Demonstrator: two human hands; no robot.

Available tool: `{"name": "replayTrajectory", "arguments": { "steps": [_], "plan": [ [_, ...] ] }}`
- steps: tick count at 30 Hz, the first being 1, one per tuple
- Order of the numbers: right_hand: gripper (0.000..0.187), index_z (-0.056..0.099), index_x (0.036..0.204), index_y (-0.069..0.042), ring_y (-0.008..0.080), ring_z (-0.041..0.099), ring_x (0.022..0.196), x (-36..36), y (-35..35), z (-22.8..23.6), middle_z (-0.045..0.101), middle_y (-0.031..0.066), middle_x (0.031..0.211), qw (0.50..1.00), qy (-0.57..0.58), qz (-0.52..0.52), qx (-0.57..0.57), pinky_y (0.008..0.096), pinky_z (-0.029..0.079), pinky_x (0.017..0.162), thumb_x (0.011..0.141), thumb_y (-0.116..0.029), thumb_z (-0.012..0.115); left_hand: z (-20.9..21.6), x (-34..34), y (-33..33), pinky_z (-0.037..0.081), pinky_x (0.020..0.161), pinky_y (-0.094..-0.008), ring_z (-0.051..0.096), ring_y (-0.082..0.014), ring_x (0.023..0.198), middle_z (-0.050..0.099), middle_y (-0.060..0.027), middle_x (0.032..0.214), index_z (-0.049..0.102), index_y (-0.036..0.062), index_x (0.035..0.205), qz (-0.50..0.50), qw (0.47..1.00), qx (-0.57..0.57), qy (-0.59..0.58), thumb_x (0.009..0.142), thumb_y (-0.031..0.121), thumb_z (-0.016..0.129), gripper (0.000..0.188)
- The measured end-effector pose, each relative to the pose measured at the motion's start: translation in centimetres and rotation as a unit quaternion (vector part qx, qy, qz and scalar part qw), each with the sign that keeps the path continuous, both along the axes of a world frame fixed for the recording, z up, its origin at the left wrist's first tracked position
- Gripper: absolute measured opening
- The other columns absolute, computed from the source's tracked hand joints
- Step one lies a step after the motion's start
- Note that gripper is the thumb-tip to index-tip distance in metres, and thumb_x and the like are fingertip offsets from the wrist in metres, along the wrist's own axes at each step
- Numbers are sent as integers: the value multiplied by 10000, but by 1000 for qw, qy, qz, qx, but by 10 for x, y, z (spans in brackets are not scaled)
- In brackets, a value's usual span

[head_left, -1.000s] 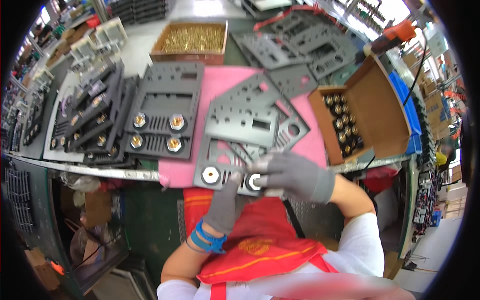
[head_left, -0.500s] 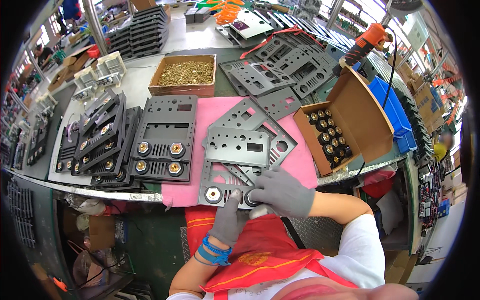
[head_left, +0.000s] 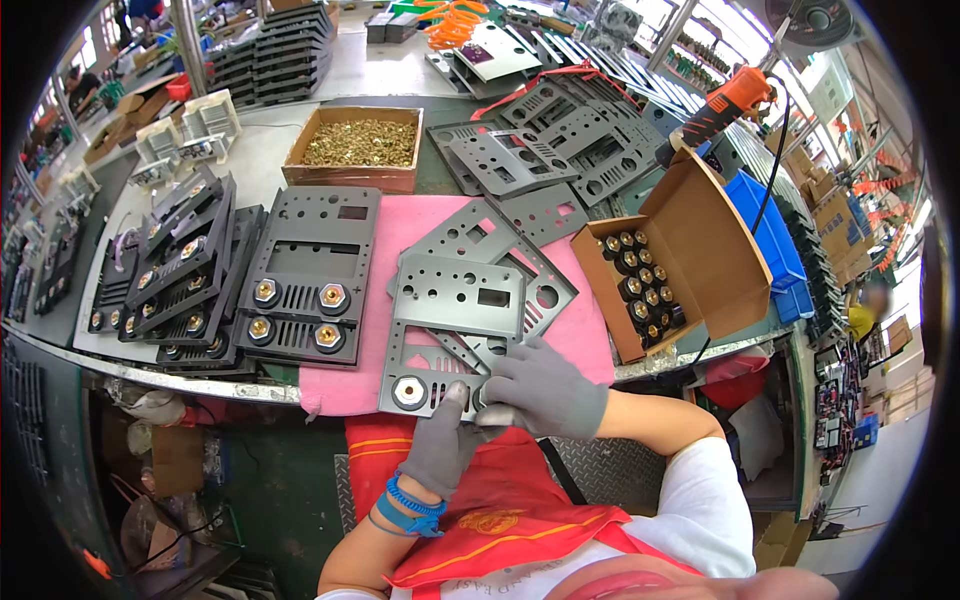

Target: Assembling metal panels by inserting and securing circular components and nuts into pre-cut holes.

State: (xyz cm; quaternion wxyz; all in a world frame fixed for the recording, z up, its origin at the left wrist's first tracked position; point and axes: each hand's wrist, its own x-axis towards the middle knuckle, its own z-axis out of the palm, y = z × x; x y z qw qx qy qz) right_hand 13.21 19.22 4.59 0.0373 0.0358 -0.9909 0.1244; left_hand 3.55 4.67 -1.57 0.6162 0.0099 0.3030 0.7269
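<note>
The left hand point(head_left: 443, 445), in a grey glove, is clamped on the lower edge of a grey metal panel point(head_left: 458, 285), its thumb pressed up against the face beside a row of slots. The right hand point(head_left: 548, 390), gloved alike, bends its fingers over the panel's lower right corner, partly covering a round fitting point(head_left: 478, 398); the fingers hide the contact, so I cannot tell whether they are clamped on it. A second fitting, a hex nut on a black ring point(head_left: 409, 392), sits uncovered at the panel's lower left corner.

The panel lies at the lower middle of the frame, overlapping other grey plates point(head_left: 545, 265) on a pink mat point(head_left: 330, 375) at the front of the surface point(head_left: 255, 150). To its left, a dark panel point(head_left: 312, 222) carries four hex nuts with brass centres, and further left stands a skewed pile of similar panels point(head_left: 175, 270).

Above the mat, a shallow box point(head_left: 350, 180) holds many small brass pieces point(head_left: 360, 143). Right of centre, an open cardboard box point(head_left: 715, 250) holds black and brass fittings point(head_left: 645, 285) in rows. An orange and black power tool point(head_left: 735, 95) shows at the upper right, above blue bins point(head_left: 765, 230). A red apron point(head_left: 480, 510) fills the lower middle.
</note>
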Motion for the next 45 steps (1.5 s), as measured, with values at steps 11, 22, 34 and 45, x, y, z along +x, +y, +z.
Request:
{"name": "replayTrajectory", "arguments": {
  "steps": [11,22,34,45],
  "plan": [
    [244,590,1039,-131,236,566,970,18,-1,2,560,76,1109,998,42,46,8,359,424,897,836,-243,662,-3,2,0,508,918,-440,595,-251,1057,581,-134,1168,500,4,1229,-6,1000,14,-24,1010,249,373,353],
    [281,563,898,-128,254,538,784,-1,-3,1,532,55,833,998,43,-14,32,381,396,732,819,-387,639,-12,7,5,538,848,-403,605,-224,1026,582,-124,1159,480,7,1250,25,999,22,-38,1005,233,411,341],
    [278,601,1060,-135,221,562,1003,16,7,9,594,24,1069,995,39,64,61,407,393,989,807,-226,673,-1,7,2,457,955,-454,570,-231,1095,566,-104,1194,481,39,1256,-3,1000,6,-17,1003,286,395,364],
    [266,607,894,-145,221,557,864,8,9,18,562,21,875,999,-4,15,-31,384,403,769,794,-372,703,13,8,4,445,982,-453,567,-257,1113,562,-128,1211,465,5,1278,-28,999,-23,4,1015,298,372,405]
  ]
}}
